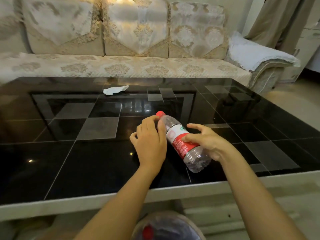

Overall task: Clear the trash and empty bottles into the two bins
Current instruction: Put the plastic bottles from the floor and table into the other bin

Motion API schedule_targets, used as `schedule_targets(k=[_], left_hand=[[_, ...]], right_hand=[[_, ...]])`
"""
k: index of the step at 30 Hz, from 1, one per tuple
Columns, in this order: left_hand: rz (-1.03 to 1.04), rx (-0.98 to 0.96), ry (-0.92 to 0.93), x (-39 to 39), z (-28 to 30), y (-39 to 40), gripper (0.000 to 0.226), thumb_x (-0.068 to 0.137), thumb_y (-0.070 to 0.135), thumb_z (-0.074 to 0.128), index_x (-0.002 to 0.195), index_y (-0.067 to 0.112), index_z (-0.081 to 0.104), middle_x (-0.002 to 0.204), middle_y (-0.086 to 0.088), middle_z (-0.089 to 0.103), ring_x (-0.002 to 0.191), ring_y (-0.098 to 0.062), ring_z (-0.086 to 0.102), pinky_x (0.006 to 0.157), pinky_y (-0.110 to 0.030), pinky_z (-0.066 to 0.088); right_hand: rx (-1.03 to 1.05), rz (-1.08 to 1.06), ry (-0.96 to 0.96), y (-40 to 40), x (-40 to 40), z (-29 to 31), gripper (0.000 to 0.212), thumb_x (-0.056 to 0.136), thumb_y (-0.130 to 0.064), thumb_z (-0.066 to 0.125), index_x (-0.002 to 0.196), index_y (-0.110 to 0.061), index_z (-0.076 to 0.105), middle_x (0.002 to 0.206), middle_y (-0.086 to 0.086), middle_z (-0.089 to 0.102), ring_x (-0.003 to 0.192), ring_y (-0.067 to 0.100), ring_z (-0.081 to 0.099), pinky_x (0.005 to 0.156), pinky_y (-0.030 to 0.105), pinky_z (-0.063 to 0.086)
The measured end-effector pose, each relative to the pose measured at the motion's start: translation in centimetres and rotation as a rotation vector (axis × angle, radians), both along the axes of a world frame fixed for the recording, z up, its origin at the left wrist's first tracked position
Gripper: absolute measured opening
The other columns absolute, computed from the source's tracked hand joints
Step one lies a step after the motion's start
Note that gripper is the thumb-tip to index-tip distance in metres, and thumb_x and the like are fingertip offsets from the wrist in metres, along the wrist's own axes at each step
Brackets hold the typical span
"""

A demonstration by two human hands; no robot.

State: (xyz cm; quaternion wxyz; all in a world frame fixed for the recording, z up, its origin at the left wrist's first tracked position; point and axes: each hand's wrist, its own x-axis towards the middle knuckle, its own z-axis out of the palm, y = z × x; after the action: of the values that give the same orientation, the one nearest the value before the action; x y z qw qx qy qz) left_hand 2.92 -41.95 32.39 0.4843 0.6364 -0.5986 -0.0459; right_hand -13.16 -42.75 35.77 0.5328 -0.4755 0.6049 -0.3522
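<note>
- Bin point(168, 227) at the near edge, on the floor below the counter, lined with a clear bag and already holding something with a red cap, sits right under the arms, likely so a drop needs little reach.
- Counter point(52, 161) of glossy black tiles with a pale rim carries little else in view.
- Empty bottle point(181, 141) is held tilted above the counter, red cap pointing away and up, base toward the person (probably lifted for the drop below).
- Right hand point(204, 142) is the carrying grip: thumb across the red label, fingers curled round the far side.
- Left hand point(150, 137) curls at the neck by the cap, seemingly steadying or checking it; whether it truly pinches is unclear.
- Crumpled tissue point(115, 90) lies near the far edge, still to clear.
- Sofa point(121, 66) stands beyond.
</note>
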Motion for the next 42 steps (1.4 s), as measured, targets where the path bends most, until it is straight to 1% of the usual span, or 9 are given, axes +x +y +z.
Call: schedule_targets(k=[3,7,10,15,19,24,31,35,42], left_hand=[[-0.027,0.013,0.001,1.5,-0.2,3.7,0.023,0.099,0.041,0.032,0.106,0.03,0.052,0.1,0.014,0.057,0.094,-0.006,0.053,0.09,-0.029,0.024],[-0.054,0.047,-0.088,3.3,-0.9,8.0,0.025,0.099,0.041,0.031,0.104,0.029,0.053,0.099,0.013,0.057,0.092,-0.006,0.051,0.087,-0.03,0.024],[-0.057,0.093,-0.114,4.1,-1.3,10.2,0.024,0.1,0.041,0.032,0.104,0.029,0.052,0.098,0.012,0.054,0.091,-0.005,0.049,0.087,-0.029,0.022],[-0.061,0.13,-0.166,4.7,-1.6,12.5,0.031,0.098,0.044,0.031,0.106,0.025,0.054,0.101,0.007,0.058,0.096,-0.011,0.053,0.089,-0.031,0.023],[-0.088,0.135,-0.26,4.9,-2.0,13.4,0.033,0.098,0.046,0.032,0.107,0.024,0.055,0.106,0.007,0.058,0.102,-0.012,0.053,0.095,-0.036,0.028],[-0.127,0.122,-0.339,5.5,-1.9,13.3,0.034,0.097,0.047,0.037,0.116,0.024,0.054,0.117,0.008,0.058,0.115,-0.011,0.05,0.104,-0.042,0.03],[-0.129,0.139,-0.438,7.3,-1.8,10.2,0.052,0.094,0.04,0.049,0.142,0.025,0.034,0.135,0.005,0.051,0.125,-0.013,0.047,0.101,-0.034,0.036],[-0.103,0.128,-0.582,8.8,-1.2,6.7,0.058,0.093,0.042,0.049,0.145,0.029,0.026,0.146,0.007,0.041,0.134,-0.011,0.036,0.107,-0.035,0.033],[0.062,0.187,-0.565,12.7,-1.9,-0.8,0.062,0.096,0.048,0.04,0.149,0.028,0.017,0.156,0.004,0.023,0.144,-0.014,0.018,0.115,-0.041,0.022]], right_hand=[[-0.017,0.03,-0.171,4.8,-0.8,-0.4,0.078,0.068,-0.012,0.079,0.137,-0.024,0.044,0.115,0.015,0.062,0.092,0.031,0.068,0.067,0.039,0.056],[-0.145,0.075,-0.31,11.8,-1.1,-1.8,0.089,0.043,-0.025,0.081,0.126,-0.032,0.049,0.103,0.006,0.073,0.089,0.022,0.071,0.067,0.032,0.057],[-0.186,0.098,-0.316,16.3,-0.5,-3.9,0.091,0.046,-0.021,0.083,0.127,-0.039,0.045,0.109,-0.003,0.07,0.099,0.016,0.068,0.072,0.03,0.057],[-0.129,0.03,-0.128,20.3,0.9,-8.6,0.085,0.069,0.007,0.076,0.137,-0.028,0.038,0.125,-0.003,0.056,0.115,0.015,0.056,0.081,0.029,0.053],[-0.052,0.036,-0.118,21.4,1.3,-11.6,0.08,0.067,0.001,0.08,0.131,-0.027,0.043,0.126,-0.002,0.056,0.109,0.01,0.057,0.076,0.024,0.053],[-0.075,0.046,0.064,20.8,0.6,-11.2,0.073,0.066,-0.01,0.083,0.126,-0.033,0.049,0.124,-0.006,0.058,0.112,0.013,0.056,0.087,0.031,0.052],[-0.581,0.149,0.314,18.4,2.0,-4.3,0.027,0.086,-0.014,0.065,0.107,-0.031,0.063,0.108,-0.018,0.064,0.106,-0.001,0.057,0.091,0.022,0.048],[-0.876,0.126,0.476,13.0,5.5,-2.1,0.021,0.088,-0.016,0.062,0.105,-0.028,0.065,0.104,-0.02,0.062,0.105,-0.003,0.055,0.09,0.012,0.042],[-0.986,0.079,0.879,0.8,12.6,-4.3,0.041,0.09,-0.031,0.057,0.13,-0.026,0.054,0.132,-0.007,0.054,0.128,0.012,0.043,0.109,0.045,0.035]])
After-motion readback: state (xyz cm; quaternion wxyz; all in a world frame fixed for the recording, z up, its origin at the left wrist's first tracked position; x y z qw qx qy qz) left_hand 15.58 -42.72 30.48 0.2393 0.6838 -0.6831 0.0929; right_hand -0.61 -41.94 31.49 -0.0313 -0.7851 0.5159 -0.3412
